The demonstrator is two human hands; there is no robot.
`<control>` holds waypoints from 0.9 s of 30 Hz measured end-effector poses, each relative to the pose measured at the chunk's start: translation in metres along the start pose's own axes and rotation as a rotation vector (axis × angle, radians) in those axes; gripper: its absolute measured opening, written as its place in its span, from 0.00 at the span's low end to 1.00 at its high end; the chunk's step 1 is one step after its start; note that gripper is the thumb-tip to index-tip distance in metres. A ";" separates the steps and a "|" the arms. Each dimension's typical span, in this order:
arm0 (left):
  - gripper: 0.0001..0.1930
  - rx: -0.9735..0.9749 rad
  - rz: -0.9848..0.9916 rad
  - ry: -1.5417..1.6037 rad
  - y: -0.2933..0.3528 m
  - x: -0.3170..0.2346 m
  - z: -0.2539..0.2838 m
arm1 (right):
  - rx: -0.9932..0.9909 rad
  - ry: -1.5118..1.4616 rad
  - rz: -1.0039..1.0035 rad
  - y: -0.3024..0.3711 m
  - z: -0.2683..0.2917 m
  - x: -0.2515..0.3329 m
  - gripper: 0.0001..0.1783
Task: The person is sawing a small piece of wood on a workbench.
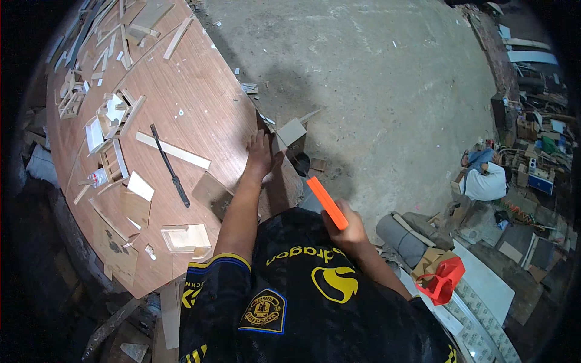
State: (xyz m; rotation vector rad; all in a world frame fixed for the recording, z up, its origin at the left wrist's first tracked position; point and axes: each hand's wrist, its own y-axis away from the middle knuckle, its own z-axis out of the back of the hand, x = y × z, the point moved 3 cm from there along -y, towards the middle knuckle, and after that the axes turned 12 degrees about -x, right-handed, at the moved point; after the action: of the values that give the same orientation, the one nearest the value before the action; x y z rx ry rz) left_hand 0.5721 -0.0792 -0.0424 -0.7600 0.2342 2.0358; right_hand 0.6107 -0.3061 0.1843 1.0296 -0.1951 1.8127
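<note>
My right hand (350,228) is closed around the bright orange handle of a handsaw (327,202). Its thin blade seems to show almost edge-on, running from the handle toward the table edge. Close to that edge, my left hand (260,156) lies pressed down with its fingers stretched out. Just beyond its fingertips, a pale piece of wood (292,132) juts out past the table over the floor. The hand partly hides where this wood meets the tabletop, and I cannot tell how deep the blade sits in it.
On the brown wooden table (200,115) lie a black rod-like tool (169,164), a wood strip (172,150), small wooden assemblies (114,118) and several offcuts. A red bag (442,281) is at lower right. Another person (484,178) crouches on the concrete floor at right, near clutter.
</note>
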 end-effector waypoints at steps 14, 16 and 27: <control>0.37 0.025 -0.018 -0.063 -0.005 -0.005 -0.003 | 0.011 -0.185 -0.283 0.072 0.050 -0.019 0.11; 0.36 -0.012 -0.041 -0.086 -0.002 -0.001 -0.002 | 0.053 -0.118 -0.336 0.070 0.063 0.008 0.11; 0.35 -0.092 -0.081 0.061 -0.006 -0.001 -0.001 | 0.074 0.013 -0.310 0.056 0.078 0.048 0.12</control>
State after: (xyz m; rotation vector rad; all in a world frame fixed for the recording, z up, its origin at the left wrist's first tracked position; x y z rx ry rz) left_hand 0.5778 -0.0766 -0.0415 -0.8751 0.1430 1.9598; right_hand 0.6019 -0.3434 0.2840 1.0370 0.0390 1.5540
